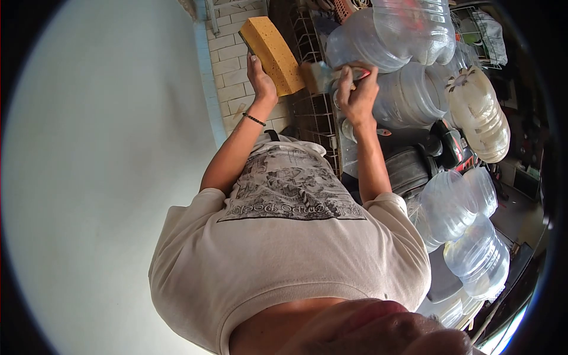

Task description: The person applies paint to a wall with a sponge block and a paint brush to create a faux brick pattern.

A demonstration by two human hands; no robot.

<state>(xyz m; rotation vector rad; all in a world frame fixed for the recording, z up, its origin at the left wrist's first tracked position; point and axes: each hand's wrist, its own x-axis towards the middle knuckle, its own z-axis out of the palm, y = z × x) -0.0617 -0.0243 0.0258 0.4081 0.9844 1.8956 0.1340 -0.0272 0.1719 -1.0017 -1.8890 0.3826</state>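
Nearest the camera, at the bottom of the view, a chin and neck blur into a pale T-shirt with a dark printed graphic across the chest. Both arms reach away from it toward the top of the picture.

On the picture's left side, the forearm with a thin dark bracelet at the wrist ends in the left hand, taking the view to look down the wearer's own body. Its fingers close around the lower edge of a yellow sponge block. The block is a thick slab with its long axis on a diagonal, running from the upper left down to the lower right, one broad face turned to the camera. It is held up in front of a white tiled wall and just beside a dark wire rack.

On the other side, the right hand is clenched around a small object with a red and pale end; what it is cannot be told. A small tan block sits just beside this hand, touching the sponge's lower corner or close to it.

Beyond the hands, large clear plastic water jugs crowd the right side, stacked against one another. More of them lie lower at the right edge. A ribbed whitish jug lies on its side, and a dark object with red parts sits among them. A broad pale surface fills the left.
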